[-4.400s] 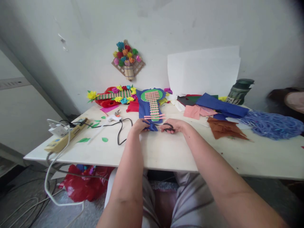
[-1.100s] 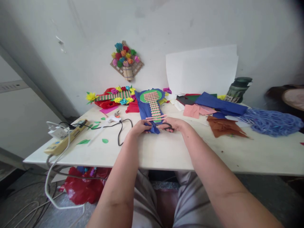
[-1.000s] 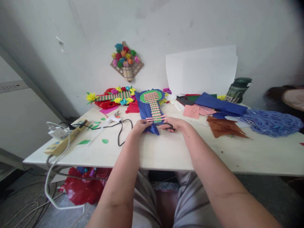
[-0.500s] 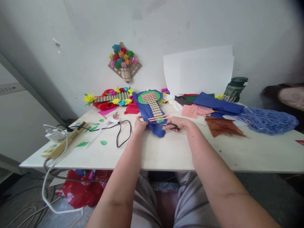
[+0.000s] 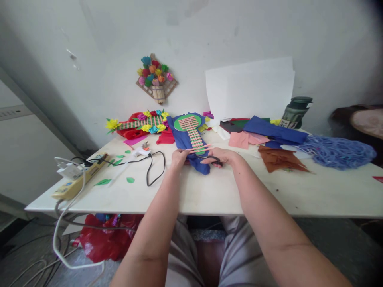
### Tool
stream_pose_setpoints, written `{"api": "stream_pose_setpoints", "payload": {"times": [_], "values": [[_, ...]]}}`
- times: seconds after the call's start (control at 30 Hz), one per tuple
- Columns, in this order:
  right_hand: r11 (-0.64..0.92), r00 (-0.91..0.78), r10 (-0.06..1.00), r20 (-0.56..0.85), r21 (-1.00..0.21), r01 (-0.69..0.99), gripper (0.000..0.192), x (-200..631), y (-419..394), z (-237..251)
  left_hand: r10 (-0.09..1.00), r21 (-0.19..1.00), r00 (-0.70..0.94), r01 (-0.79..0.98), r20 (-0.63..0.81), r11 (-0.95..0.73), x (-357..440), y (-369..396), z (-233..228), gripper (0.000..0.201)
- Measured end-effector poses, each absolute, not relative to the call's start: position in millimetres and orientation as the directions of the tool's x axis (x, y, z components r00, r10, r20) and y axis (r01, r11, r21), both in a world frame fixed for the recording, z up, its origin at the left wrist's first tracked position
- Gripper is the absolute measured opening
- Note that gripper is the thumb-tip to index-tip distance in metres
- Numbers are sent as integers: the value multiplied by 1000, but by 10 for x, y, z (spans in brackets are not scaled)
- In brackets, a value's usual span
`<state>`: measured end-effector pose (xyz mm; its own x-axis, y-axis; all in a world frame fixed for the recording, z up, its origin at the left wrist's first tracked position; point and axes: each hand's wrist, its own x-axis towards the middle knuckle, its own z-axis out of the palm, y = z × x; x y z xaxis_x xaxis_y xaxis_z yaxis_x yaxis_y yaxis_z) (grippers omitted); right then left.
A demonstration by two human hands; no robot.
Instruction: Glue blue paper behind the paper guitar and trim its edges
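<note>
My right hand (image 5: 223, 155) is closed round a pair of dark-handled scissors (image 5: 216, 160), whose blades point left across the lower end of a green paddle-shaped piece (image 5: 176, 122). Pink strips (image 5: 190, 126) woven in a lattice cover that piece. A few loose-ended pink strips (image 5: 203, 148) stick out sideways near its bottom. My left hand (image 5: 179, 157) pinches the left ends of these strips. Crumpled blue paper or cloth (image 5: 181, 139) lies beneath the green piece and spreads towards me between my hands.
A glue gun (image 5: 141, 151) with a black cord and a yellow power strip (image 5: 80, 179) lie left, near green paper leaves (image 5: 130, 179). A flower-decorated lattice piece (image 5: 140, 123) is behind. Right are brown paper (image 5: 279, 158), blue yarn (image 5: 341, 151) and a dark bottle (image 5: 296, 113).
My left hand has shifted slightly right and closed its fingers at the ends of the pink strips. My right hand has moved a little left with the scissors.
</note>
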<state>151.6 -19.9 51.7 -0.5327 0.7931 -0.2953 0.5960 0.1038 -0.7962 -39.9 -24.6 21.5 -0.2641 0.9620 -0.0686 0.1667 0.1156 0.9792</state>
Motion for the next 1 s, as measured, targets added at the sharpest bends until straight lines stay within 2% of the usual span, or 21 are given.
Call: {"api": "stream_pose_setpoints", "payload": {"times": [0.07,0.17,0.27,0.37,0.5,0.57,0.77,1.0], "values": [[105,-540,788,-295,-800,590,50,1497,-219,533,950,975,-306,183,-66,127,-401,-244,203,34],[117,-548,784,-291,-798,591,50,1482,-234,544,918,971,-384,165,-97,171,-403,-233,192,63],[124,-536,796,-282,-791,600,50,1477,-223,527,895,975,-428,113,-128,193,-405,-209,178,73],[116,-517,814,-264,-798,591,51,1469,-202,502,886,976,-437,65,-159,207,-413,-186,156,64],[110,-497,829,-257,-797,594,51,1469,-208,518,929,981,-325,25,-176,195,-432,-180,155,33],[120,-507,823,-257,-794,596,50,1487,-217,535,941,978,-273,11,-198,209,-437,-190,188,23],[114,-530,801,-277,-800,589,47,1569,-186,519,934,948,-167,-17,-317,318,-388,-212,309,16],[135,-545,805,-236,-820,556,45,1628,-183,537,961,978,-181,-15,-206,207,-284,-152,248,18]]}}
